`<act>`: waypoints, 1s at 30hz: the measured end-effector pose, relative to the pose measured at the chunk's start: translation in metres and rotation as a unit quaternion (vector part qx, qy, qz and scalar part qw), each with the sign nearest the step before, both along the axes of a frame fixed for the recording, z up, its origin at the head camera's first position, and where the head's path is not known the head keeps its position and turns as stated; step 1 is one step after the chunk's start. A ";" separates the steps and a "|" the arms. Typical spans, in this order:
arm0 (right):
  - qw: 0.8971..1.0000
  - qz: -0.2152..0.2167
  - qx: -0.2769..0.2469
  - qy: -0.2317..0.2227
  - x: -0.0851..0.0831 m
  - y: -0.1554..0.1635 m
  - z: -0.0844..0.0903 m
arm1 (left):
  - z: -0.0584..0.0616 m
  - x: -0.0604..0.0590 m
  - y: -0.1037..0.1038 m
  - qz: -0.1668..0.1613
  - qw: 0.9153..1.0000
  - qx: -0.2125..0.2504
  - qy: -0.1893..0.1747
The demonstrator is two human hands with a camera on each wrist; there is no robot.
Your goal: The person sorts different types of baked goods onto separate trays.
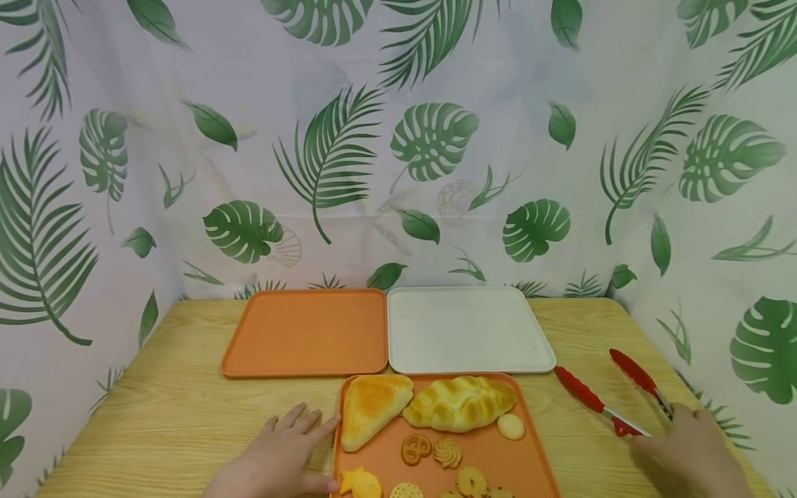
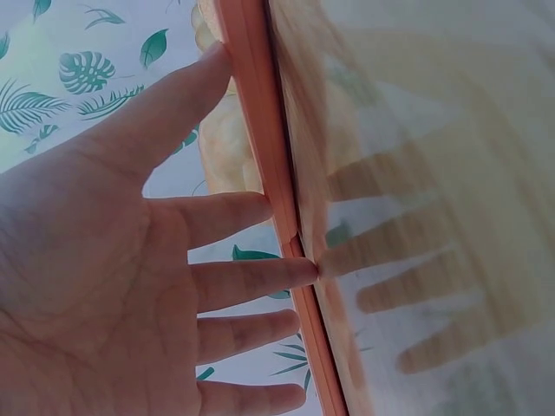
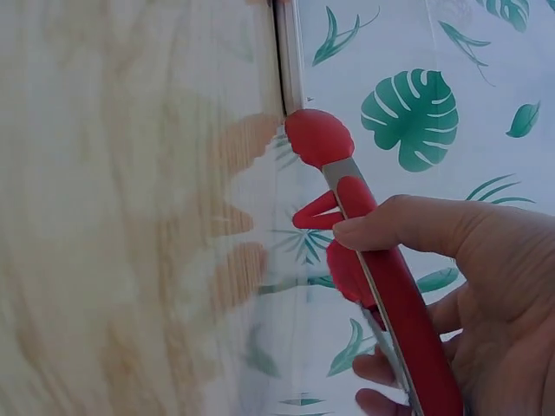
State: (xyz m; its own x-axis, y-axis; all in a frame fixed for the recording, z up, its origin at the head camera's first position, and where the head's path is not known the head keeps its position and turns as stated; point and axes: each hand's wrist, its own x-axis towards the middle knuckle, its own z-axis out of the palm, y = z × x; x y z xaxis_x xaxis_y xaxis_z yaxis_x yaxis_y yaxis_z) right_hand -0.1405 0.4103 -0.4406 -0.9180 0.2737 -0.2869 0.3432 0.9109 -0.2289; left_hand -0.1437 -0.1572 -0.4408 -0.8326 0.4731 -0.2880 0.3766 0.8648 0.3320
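My left hand (image 1: 280,449), its fingers extended, touches the left rim of the near orange tray (image 1: 537,443). A triangular bread piece (image 1: 373,411) and a braided loaf (image 1: 461,404) lie at that tray's far end. Nearer are a pretzel cookie (image 1: 416,449), a swirl cookie (image 1: 447,453), a pale round cookie (image 1: 510,427), a fish-shaped piece (image 1: 361,483) and several others cut off by the frame. On the right, my right hand (image 1: 691,446) holds red-handled tongs (image 3: 403,303). The thumb lies on the handle in the right wrist view; the tongs' red tips are spread apart.
Behind the near tray, an orange tray (image 1: 305,332) and a white tray (image 1: 470,328) lie side by side, with nothing on them. The wooden table (image 1: 168,394) meets a leaf-patterned cloth (image 1: 436,228) at the back and sides.
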 end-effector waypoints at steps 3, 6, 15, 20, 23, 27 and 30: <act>0.999 -0.001 -0.001 0.035 0.002 0.000 0.005 | 0.000 0.000 0.000 -0.002 1.000 0.000 0.003; 0.995 0.006 0.007 0.102 0.004 -0.002 0.009 | -0.001 0.001 0.000 -0.001 1.000 0.000 0.004; 0.949 0.073 0.067 0.301 0.012 -0.019 0.027 | 0.000 0.001 0.001 0.000 1.000 0.000 0.007; 0.928 0.164 0.081 0.324 0.011 -0.027 0.038 | 0.001 0.001 0.000 0.001 1.000 0.001 0.011; 0.918 0.222 0.075 0.320 0.006 -0.030 0.041 | 0.000 0.001 0.000 -0.001 1.000 0.006 0.011; 0.896 0.289 0.058 0.331 -0.002 -0.035 0.039 | -0.001 -0.001 -0.001 -0.002 1.000 0.012 0.005; 0.885 0.329 0.037 0.326 -0.008 -0.039 0.038 | -0.002 -0.002 -0.001 -0.004 1.000 0.010 -0.003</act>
State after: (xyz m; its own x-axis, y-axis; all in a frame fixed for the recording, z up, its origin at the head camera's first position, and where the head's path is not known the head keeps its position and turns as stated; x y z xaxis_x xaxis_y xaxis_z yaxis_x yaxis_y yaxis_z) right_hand -0.1485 0.3717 -0.4028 -0.8495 -0.3858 0.3599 -0.4507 0.8853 -0.1148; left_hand -0.1456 -0.1580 -0.4433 -0.8270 0.4859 -0.2827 0.3821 0.8548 0.3513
